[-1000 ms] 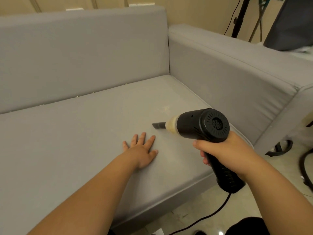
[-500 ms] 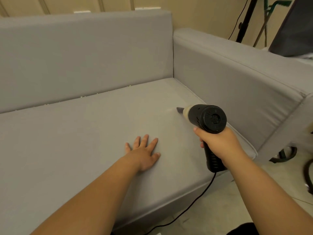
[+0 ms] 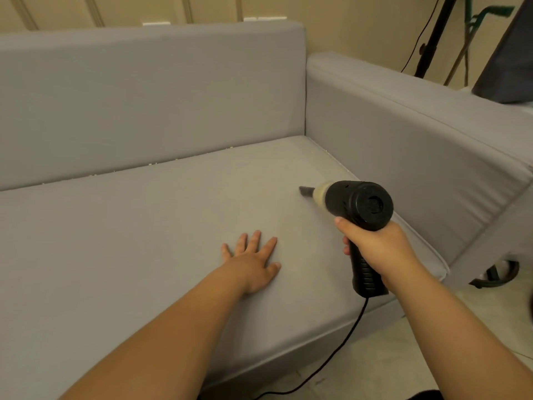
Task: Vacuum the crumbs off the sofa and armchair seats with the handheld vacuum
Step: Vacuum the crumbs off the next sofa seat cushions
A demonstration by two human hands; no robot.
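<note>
**Sofa seat half swept, crumbs left in the seams**

Grey upholstery fills the view: the sofa seat runs wide, with its backrest behind and its armrest at the right end. Over the seat, near the armrest, the right hand has its fingers clamped round the grip of the handheld vacuum. Nearer the seat's middle, the left hand lies flat on the fabric, fingers spread and straight, holding nothing.

The vacuum's barrel lies roughly level, its long axis running from the round rear cap out to the narrow nozzle, which points away from the person and leftward, towards the backrest; whether the tip touches the fabric is hard to judge.

As for progress, the open seat looks clean, but pale crumbs line the seam under the backrest, and a few sit along the armrest seam. Those remain, as does the armchair, which is not in view.
</note>
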